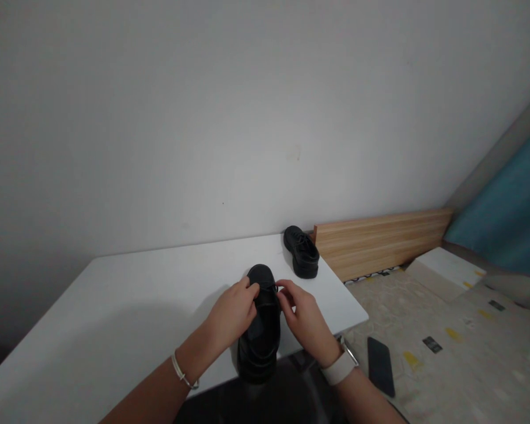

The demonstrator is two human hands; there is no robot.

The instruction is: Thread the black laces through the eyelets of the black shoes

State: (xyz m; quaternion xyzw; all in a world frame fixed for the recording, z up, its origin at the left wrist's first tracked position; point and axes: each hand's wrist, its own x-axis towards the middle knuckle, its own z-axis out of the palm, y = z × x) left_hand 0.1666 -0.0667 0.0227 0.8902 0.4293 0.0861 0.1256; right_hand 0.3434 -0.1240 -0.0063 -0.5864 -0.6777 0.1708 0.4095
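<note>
A black lace-up shoe [260, 335] stands on the white table [128, 306] near its front edge, toe pointing away from me. My left hand [232, 315] and my right hand [304, 321] are both on its top, fingers pinched at the laces over the tongue. The laces themselves are too small and dark to make out. A second black shoe [301, 252] sits at the table's far right corner, by the wall. A bangle is on my left wrist and a pale watch strap on my right.
A bed with a patterned sheet [450, 347] lies to the right, with a dark phone [380, 365] on it, a white box [446, 272], a wooden headboard [380, 238] and a teal pillow [507, 218]. A plain wall rises behind the table.
</note>
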